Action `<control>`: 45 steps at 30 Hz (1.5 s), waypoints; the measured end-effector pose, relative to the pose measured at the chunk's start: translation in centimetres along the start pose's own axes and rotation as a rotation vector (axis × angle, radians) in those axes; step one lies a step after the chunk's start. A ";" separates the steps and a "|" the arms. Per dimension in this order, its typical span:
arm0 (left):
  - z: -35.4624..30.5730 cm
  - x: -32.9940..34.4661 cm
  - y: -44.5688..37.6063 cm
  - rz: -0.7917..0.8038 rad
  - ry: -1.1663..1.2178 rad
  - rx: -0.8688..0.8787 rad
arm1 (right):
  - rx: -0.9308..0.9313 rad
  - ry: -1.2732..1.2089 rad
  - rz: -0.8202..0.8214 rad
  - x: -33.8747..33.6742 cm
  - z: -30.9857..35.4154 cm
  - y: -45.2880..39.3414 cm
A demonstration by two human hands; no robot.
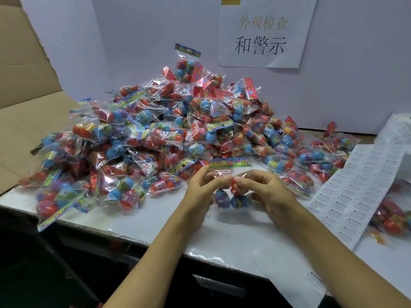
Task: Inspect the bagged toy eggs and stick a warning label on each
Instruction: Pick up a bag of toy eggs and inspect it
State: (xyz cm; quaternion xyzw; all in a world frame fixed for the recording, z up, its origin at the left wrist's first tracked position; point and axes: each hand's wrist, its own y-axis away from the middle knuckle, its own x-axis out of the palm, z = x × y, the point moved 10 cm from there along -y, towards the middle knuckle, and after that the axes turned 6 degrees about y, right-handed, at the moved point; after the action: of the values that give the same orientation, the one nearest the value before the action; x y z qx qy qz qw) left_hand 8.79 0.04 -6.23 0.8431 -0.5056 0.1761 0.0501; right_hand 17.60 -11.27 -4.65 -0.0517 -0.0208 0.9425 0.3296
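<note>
I hold one clear bag of toy eggs (231,197) upright just above the white table (222,238), its colourful header card on top and blue and red eggs hanging below. My left hand (200,187) grips the bag's left side. My right hand (264,190) pinches its right side with curled fingers. A big heap of bagged toy eggs (155,134) lies right behind my hands. A long sheet of small white warning labels (360,187) lies to the right of my right hand.
A white board with a paper sign (264,34) stands behind the heap. An open cardboard box (24,85) is at the left. More bagged eggs (391,218) lie at the far right, past the label sheet. A label backing strip (293,283) hangs over the table's front edge.
</note>
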 end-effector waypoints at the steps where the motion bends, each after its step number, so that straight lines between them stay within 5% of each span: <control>1: -0.1 -0.1 0.0 -0.004 0.002 0.005 | 0.003 0.011 0.023 0.3 -0.1 0.1; 12: -0.7 -1.4 0.0 -0.116 -0.036 0.085 | 0.032 0.014 0.105 1.7 -0.5 0.2; 24: 0.3 -0.5 0.1 -0.095 0.082 -0.071 | -0.027 -0.086 -0.124 -1.5 0.0 -0.4; 45: 0.0 -1.5 0.0 -0.151 0.120 -0.015 | -0.046 -0.088 -0.164 -1.8 -0.1 -0.5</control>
State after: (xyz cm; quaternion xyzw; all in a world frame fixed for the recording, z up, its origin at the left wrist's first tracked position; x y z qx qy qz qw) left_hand 8.12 1.28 -6.74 0.8664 -0.4379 0.2182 0.0997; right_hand 19.35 -12.02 -4.52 -0.0157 -0.0611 0.9130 0.4031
